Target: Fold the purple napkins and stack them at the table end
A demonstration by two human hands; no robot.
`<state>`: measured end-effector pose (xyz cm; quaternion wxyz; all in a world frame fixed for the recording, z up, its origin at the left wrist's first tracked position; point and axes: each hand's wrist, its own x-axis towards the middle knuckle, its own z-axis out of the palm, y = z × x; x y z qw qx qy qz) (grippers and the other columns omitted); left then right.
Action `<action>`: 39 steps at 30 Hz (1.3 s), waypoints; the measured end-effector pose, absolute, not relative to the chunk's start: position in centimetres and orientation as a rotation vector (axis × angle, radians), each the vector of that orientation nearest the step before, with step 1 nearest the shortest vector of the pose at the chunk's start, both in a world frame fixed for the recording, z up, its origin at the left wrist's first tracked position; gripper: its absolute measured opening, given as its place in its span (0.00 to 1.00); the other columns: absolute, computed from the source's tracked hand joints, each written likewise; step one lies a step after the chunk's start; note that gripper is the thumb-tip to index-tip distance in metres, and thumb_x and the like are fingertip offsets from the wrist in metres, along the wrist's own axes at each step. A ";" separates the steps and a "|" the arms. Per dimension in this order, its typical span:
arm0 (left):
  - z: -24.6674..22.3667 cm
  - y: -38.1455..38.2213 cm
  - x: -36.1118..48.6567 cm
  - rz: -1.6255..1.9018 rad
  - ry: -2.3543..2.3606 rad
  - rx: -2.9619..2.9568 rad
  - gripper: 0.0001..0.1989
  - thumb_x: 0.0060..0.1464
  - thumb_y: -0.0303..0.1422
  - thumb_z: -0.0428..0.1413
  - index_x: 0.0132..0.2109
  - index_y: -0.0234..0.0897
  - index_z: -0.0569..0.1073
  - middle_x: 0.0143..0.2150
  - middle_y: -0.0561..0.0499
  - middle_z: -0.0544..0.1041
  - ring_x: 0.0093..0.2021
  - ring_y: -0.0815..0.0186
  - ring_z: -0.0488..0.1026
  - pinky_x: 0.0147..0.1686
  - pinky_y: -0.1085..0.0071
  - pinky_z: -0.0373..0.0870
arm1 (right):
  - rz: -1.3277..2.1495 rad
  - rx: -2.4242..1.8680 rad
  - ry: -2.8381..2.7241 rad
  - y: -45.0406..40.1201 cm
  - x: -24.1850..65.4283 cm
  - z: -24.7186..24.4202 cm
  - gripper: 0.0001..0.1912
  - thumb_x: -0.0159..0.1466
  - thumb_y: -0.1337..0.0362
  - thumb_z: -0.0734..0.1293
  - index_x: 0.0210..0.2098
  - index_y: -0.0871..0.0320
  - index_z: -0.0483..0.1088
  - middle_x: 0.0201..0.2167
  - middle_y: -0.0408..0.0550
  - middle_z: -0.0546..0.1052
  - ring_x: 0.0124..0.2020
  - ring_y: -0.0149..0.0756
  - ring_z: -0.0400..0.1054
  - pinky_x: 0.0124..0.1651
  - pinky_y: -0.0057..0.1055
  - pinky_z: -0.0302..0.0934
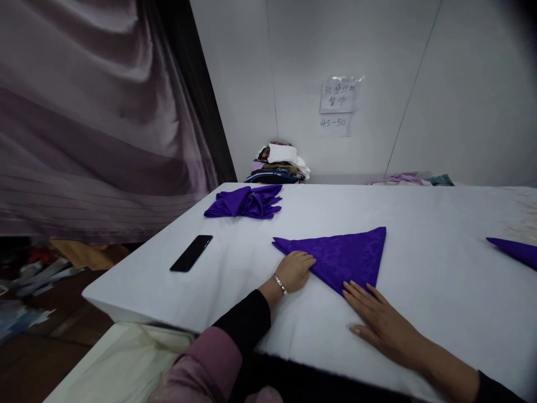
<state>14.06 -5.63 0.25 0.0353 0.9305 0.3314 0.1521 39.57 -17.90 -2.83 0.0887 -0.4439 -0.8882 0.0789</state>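
A purple napkin [342, 254] with a faint woven pattern lies folded into a triangle on the white table. My left hand [293, 271], a silver bracelet at its wrist, rests palm down with its fingertips on the napkin's near left edge. Those fingers are stretched and close together. My right hand [375, 319] lies at the near right corner, fingers extended over the cloth and thumb apart on the table. Farther back on the left sits a crumpled heap of purple napkins [245, 202]. The tip of another purple napkin [516, 250] shows at the right edge.
A black phone [192, 253] lies on the left of the white table [239, 268]. Behind the table is a stack of folded clothes [279, 165]. A mauve curtain [92, 123] hangs at left. A light-coloured bin [126, 358] stands below the table's near left edge.
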 end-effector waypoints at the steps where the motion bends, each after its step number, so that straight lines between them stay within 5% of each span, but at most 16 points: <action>1: 0.3 -5.8 14.1 0.462 0.998 2.858 0.20 0.52 0.27 0.48 0.52 0.38 0.70 0.53 0.50 0.73 0.55 0.60 0.67 0.57 0.61 0.59 | 0.235 -1.320 -2.633 -17.9 39.6 -2.9 0.32 0.67 0.50 0.55 0.66 0.49 0.40 0.66 0.47 0.47 0.65 0.45 0.39 0.64 0.52 0.37; 11: 0.9 -6.1 14.1 0.399 1.013 2.814 0.22 0.56 0.28 0.41 0.53 0.41 0.70 0.55 0.53 0.72 0.57 0.64 0.64 0.58 0.67 0.56 | 0.287 -1.320 -2.612 -18.0 39.5 -2.7 0.32 0.67 0.51 0.55 0.66 0.47 0.38 0.66 0.46 0.47 0.66 0.45 0.39 0.64 0.53 0.36; 36: -1.0 -2.1 12.0 0.258 1.531 2.765 0.16 0.57 0.23 0.45 0.50 0.36 0.70 0.55 0.47 0.71 0.56 0.62 0.64 0.58 0.62 0.56 | 0.323 -1.351 -2.595 -18.0 39.5 -2.6 0.31 0.67 0.50 0.55 0.66 0.47 0.41 0.66 0.46 0.46 0.66 0.46 0.38 0.64 0.54 0.35; 39: -0.5 -1.7 11.2 0.303 1.607 2.748 0.13 0.60 0.28 0.47 0.49 0.36 0.70 0.52 0.47 0.71 0.53 0.62 0.67 0.54 0.60 0.62 | 0.348 -1.348 -2.584 -18.1 39.5 -2.6 0.31 0.67 0.50 0.55 0.66 0.47 0.41 0.66 0.46 0.45 0.66 0.46 0.38 0.64 0.53 0.34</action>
